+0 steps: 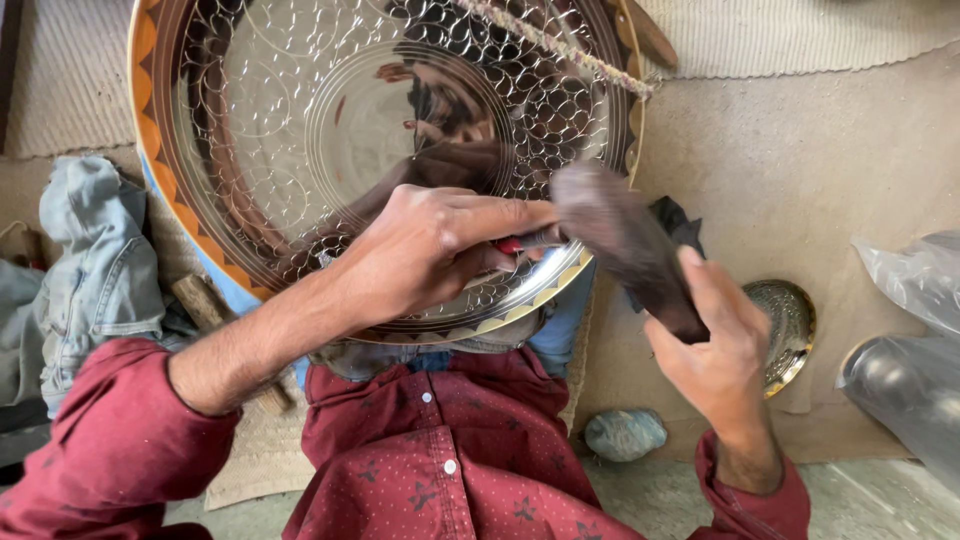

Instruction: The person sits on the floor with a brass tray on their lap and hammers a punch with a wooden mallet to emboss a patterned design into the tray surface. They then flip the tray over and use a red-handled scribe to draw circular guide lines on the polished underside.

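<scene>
While the big round metal tray (300,130) leans on the person's lap, the left hand (425,250) rests on its lower part. The tray is shiny like a mirror. It has many small circles cut into it, and thin rings go round its middle. Its rim has an orange and gold zigzag band. The left hand is closed tight around a thin tool with a red bit (520,243), and the tip sits on the tray near the lower rim. The right hand (715,345) is wrapped around the handle of a dark wooden mallet (615,235). The mallet head is blurry and sits just beside the end of the thin tool, but I cannot tell if they touch.

A twisted rope (560,45) crosses the top of the tray. The tray's lower rim is close to the red shirt (450,450). Blue jeans cloth (95,265) lies just beside the tray's left rim. On the right, the tan floor mat (800,170) has open room. A small gold dish (785,335) lies there near the right hand. A grey stone (625,433) lies below it. Clear plastic (915,275) is at the far right edge.
</scene>
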